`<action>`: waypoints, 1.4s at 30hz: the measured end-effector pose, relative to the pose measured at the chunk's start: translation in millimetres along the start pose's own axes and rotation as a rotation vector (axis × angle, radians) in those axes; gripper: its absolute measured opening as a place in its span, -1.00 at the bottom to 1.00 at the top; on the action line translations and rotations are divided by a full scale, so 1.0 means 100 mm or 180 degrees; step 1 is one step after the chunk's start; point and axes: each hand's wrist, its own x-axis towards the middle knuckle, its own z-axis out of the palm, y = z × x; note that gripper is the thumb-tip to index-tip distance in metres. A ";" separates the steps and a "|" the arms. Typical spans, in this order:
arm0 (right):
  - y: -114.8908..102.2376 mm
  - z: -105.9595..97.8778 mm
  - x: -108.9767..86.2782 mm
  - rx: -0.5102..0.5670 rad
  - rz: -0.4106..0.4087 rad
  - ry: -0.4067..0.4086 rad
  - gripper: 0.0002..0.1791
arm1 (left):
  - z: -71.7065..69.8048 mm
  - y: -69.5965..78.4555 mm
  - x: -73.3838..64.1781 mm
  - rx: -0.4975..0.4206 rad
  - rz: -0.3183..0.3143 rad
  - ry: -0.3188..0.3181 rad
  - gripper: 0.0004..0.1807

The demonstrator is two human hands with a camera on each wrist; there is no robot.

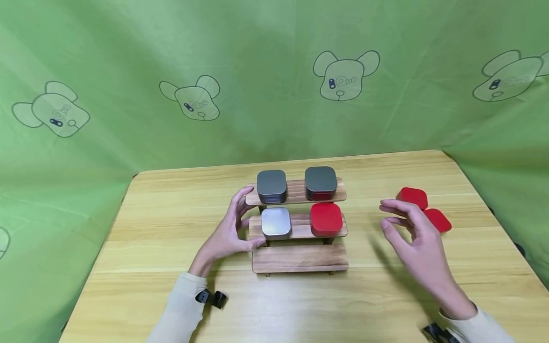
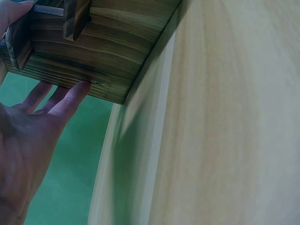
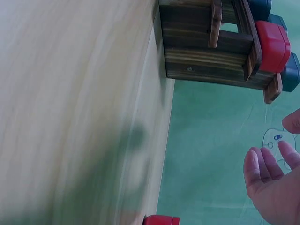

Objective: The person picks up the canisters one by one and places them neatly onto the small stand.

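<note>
A three-tier wooden display stand (image 1: 300, 259) stands on the table, its end also in the right wrist view. My left hand (image 1: 227, 233) grips its left end, thumb by the middle shelf and fingers up at the top shelf. In the left wrist view, fingertips (image 2: 77, 91) lie against the wood. Two dark grey square tins, one left (image 1: 271, 183) and one right (image 1: 320, 180), sit on the top shelf. The middle shelf bears a silver tin (image 1: 276, 222) and a red tin (image 1: 326, 219). My right hand (image 1: 418, 243), fingers loosely bent, hovers right of the stand, holding nothing.
Two more red tins, one farther back (image 1: 412, 196) and one nearer (image 1: 438, 220), lie beside each other on the table at the right, partly hidden by my right hand. A green printed curtain (image 1: 266, 128) hangs behind the wooden table (image 1: 171, 209) and at both sides.
</note>
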 end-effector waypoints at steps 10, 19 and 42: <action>0.08 -0.15 -0.01 -0.0116 0.0260 0.0124 -0.44 | 0.00 -0.01 0.00 0.0003 -0.0035 0.0002 0.38; 0.19 -0.28 -0.06 -0.0382 0.0671 0.0240 -0.48 | 0.01 0.01 0.01 -0.0001 -0.0045 -0.0006 0.40; 0.42 -0.55 -0.11 -0.0985 0.0958 0.0251 -0.28 | 0.00 0.01 -0.01 0.0003 -0.0061 0.0005 0.39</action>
